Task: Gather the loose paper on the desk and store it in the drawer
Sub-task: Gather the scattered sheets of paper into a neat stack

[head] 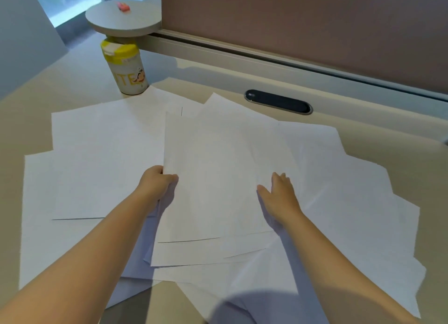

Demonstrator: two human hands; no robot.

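Several white paper sheets [97, 158] lie spread and overlapping across the beige desk [412, 149]. My left hand [158, 185] pinches the left edge of a small stack of sheets [213, 178] in the middle, thumb on top and fingers underneath. My right hand [281, 197] rests flat with fingers apart on a sheet at the stack's right side. More sheets [351, 202] fan out to the right and toward the near edge. No drawer is in view.
A white canister with a yellow lid [127, 67] stands at the back left, under a round grey shelf [122, 19]. A black oval cable grommet [277, 101] sits behind the papers. A brown partition panel [303, 20] borders the desk's far side.
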